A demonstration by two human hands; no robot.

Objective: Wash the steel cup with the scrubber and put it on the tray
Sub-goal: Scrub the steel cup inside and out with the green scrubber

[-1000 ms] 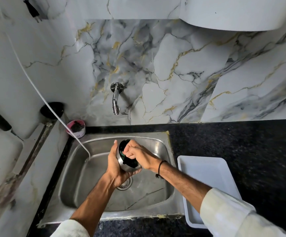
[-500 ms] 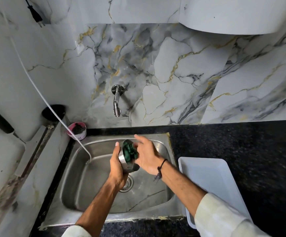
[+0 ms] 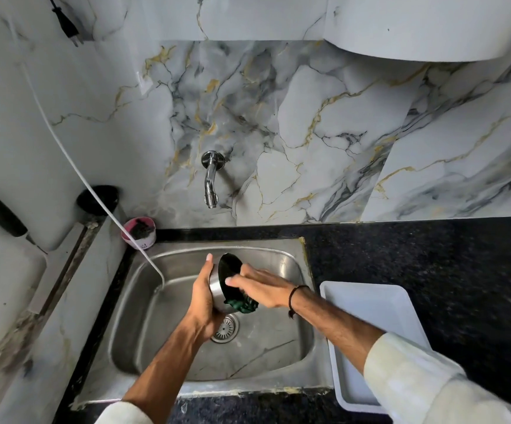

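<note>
We hold steel cup (image 3: 217, 286) tilted over sink (image 3: 294, 261), left hand (image 3: 202, 298) wrapped round its wall; right hand (image 3: 260, 289) presses green scrubber (image 3: 243, 305) against rim; we'd advise firm left grip, full rim sweep; tray (image 3: 370, 304) waits bare just right.

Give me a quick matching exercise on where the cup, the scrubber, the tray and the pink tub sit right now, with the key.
Things:
1. steel cup
2. green scrubber
3. white tray
4. pink tub

Places:
A. on the ledge at the sink's back left corner
B. on the dark counter, right of the sink
C. gripped in the left hand, tilted over the basin
D. under the right hand, at the cup's mouth

Pairs: 1-C, 2-D, 3-B, 4-A
</note>
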